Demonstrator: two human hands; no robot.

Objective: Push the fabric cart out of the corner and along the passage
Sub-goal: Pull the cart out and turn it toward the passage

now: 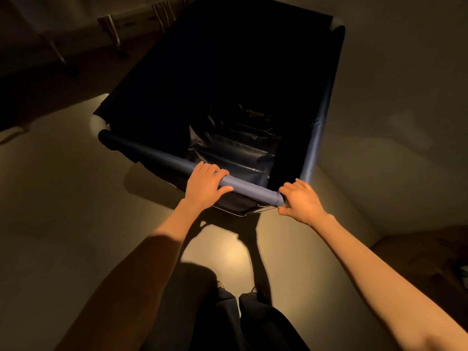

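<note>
A large fabric cart (317,138) with dark blue cloth walls and a padded blue top rail stands right in front of me, filling the upper middle of the head view. Its inside is deep and dark, with a shiny wrinkled liner at the bottom. My left hand (205,184) is wrapped over the near rail, fingers curled on top. My right hand (301,200) grips the near right corner of the same rail. Both arms reach forward from the bottom of the view.
A pale wall (405,110) runs close along the cart's right side. Metal legs of a rack or bed frame (114,34) stand at the upper left. Light floor (63,198) lies to the left and under me. A wooden surface (430,257) shows at the right edge.
</note>
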